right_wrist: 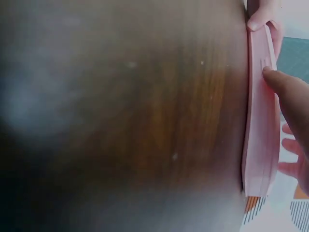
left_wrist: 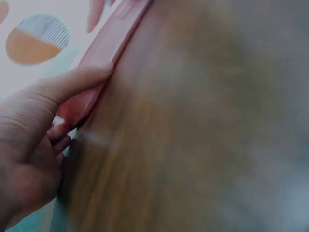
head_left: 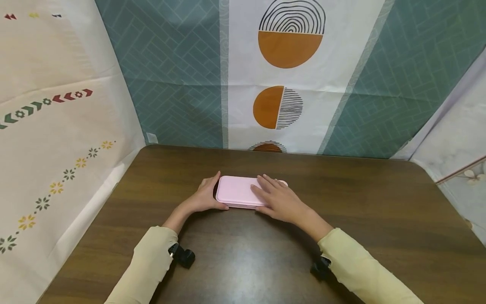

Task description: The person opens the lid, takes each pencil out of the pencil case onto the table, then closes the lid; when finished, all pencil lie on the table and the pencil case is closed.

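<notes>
A pink lidded case (head_left: 238,191), long and low with rounded corners, lies on the brown table near its far side. My left hand (head_left: 206,195) grips the case's left end, thumb at the front side and fingers round behind it. Over the right half of the lid lies my right hand (head_left: 279,198), fingers spread across the top towards the far edge. In the right wrist view its thumb (right_wrist: 285,87) presses on the front side of the case (right_wrist: 260,140). The left wrist view has the left thumb (left_wrist: 84,82) along the bottom front edge. The lid sits on the case.
The wood-grain table (head_left: 235,253) extends around the case on all sides. A patterned green and white cloth (head_left: 182,84) hangs behind its far edge, with white cloths (head_left: 49,139) at the sides. Black wrist cameras (head_left: 182,255) hang under both pale yellow sleeves (head_left: 148,261).
</notes>
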Demonstrator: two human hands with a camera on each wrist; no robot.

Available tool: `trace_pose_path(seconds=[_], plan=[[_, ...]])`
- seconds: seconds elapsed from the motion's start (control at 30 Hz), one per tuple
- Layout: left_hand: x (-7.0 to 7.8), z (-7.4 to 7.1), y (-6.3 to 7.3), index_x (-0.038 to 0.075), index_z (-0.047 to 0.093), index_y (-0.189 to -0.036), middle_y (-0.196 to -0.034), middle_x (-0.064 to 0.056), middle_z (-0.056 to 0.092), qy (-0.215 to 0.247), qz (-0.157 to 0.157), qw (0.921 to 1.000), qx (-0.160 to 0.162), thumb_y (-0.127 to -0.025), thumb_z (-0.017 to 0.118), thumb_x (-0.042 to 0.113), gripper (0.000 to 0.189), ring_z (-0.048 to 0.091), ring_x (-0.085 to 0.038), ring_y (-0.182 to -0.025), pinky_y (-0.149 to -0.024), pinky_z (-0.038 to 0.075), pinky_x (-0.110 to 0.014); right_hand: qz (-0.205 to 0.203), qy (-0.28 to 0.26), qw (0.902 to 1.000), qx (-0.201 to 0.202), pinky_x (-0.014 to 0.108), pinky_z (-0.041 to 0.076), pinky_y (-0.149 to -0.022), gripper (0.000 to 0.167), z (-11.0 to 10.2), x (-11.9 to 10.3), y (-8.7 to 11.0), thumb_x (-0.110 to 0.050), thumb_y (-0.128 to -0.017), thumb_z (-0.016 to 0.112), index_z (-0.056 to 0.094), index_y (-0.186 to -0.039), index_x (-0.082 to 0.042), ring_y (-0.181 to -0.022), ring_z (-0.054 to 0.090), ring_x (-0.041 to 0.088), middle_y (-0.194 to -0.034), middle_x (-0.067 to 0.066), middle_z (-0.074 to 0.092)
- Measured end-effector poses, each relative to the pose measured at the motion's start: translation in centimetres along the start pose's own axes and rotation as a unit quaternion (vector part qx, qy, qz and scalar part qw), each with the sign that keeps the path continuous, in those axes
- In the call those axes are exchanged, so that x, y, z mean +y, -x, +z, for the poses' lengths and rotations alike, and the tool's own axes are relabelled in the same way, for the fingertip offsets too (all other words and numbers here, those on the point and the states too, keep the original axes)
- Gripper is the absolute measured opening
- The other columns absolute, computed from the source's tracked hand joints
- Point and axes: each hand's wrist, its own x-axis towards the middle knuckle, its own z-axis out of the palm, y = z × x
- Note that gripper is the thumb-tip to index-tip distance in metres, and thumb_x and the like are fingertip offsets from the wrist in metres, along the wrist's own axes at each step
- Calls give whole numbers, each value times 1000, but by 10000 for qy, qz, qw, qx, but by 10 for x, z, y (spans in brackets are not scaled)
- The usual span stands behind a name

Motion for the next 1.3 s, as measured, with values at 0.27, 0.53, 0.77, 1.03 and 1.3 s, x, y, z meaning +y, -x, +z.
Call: trace_pose_path(seconds=[0.27, 0.53, 0.77, 1.03, 1.3], plan=[[-4, -2, -8, 1, 36, -144, -143, -20, 40, -351, 264, 9990, 28, -63, 89, 38, 104, 27, -37, -129, -103, 26, -57, -299, 580, 9979, 18, 57, 41, -95, 62, 0, -3, -9, -42, -91, 62, 51, -139, -3, -126, 45, 43, -139, 25, 48], [-3, -4, -7, -1, 36, -142, -141, -21, 41, -528, 328, 9980, 111, -64, 86, 40, 101, 28, -38, -129, -103, 26, -56, -865, 2066, 9718, 737, 52, 53, -74, 56, 11, -8, -20, -39, -86, 62, 55, -123, 4, -108, 58, 46, -118, 30, 57], [1, -2, -10, -1, 36, -142, -140, -21, 41, -478, 340, 9983, 68, -65, 85, 38, 100, 28, -37, -129, -104, 24, -55, -1034, 2769, 9496, 1041, 48, 55, -69, 55, 15, -7, -21, -42, -86, 62, 59, -118, 3, -101, 62, 43, -111, 30, 61], [-1, -3, -7, -2, 33, -145, -142, -23, 38, -294, 216, 9993, 93, -65, 86, 35, 103, 26, -39, -131, -105, 22, -57, -1375, 3213, 9304, 1102, 45, 56, -63, 33, 18, -12, -25, -13, -91, 47, 59, -119, 0, -91, 66, 42, -103, 31, 64], [-6, -3, -5, -3, 29, -147, -145, -25, 34, -265, 54, 9996, -64, -65, 86, 34, 106, 24, -40, -133, -106, 21, -57, -1163, 2010, 9678, 977, 42, 55, -76, 45, 12, -5, -16, -36, -90, 62, 59, -121, -3, -105, 63, 37, -116, 24, 63]])
